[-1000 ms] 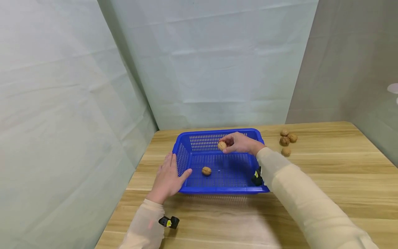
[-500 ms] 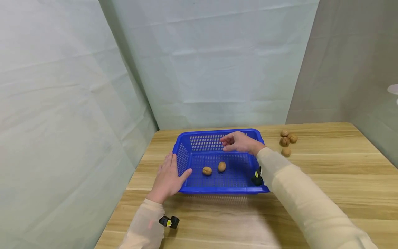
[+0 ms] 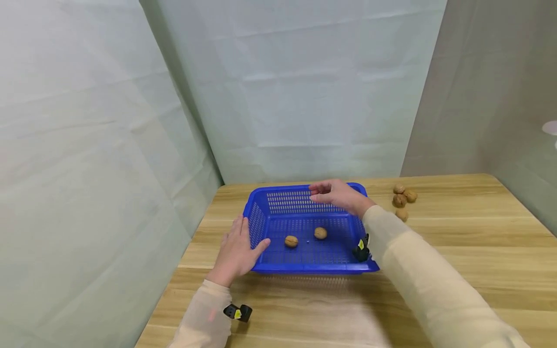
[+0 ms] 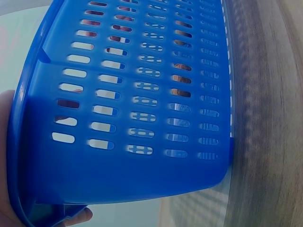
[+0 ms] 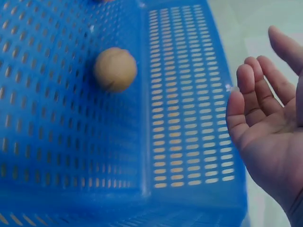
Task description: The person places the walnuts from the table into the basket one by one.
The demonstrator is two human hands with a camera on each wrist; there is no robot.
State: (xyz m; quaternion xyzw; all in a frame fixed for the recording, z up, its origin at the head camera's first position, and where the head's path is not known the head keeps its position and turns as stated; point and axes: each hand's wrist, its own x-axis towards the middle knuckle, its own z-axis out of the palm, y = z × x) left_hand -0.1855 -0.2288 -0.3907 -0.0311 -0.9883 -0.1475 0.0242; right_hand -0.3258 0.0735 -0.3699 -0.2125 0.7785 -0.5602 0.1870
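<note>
A blue plastic basket (image 3: 304,268) with slotted walls stands on the wooden table. Two walnuts lie on its floor: one walnut (image 3: 291,241) left of the middle, another walnut (image 3: 320,233) to its right, which also shows as a round walnut (image 5: 115,70) in the right wrist view. My left hand (image 3: 237,251) rests on the basket's left rim, fingers straight and thumb spread over the near corner. Above the basket's back right part hovers my right hand (image 3: 339,194), its fingers loosely bent and nothing between them. The right wrist view shows that palm bare.
Several walnuts (image 3: 399,200) sit in a loose group on the table (image 3: 470,241) to the right of the basket. A pale cloth (image 3: 313,96) hangs behind the table, with more cloth at the left side.
A second ago my right hand held a walnut over the basket. It let go, the walnut dropped to the floor and rolled right. The right hand rose slightly; the left stayed put.
</note>
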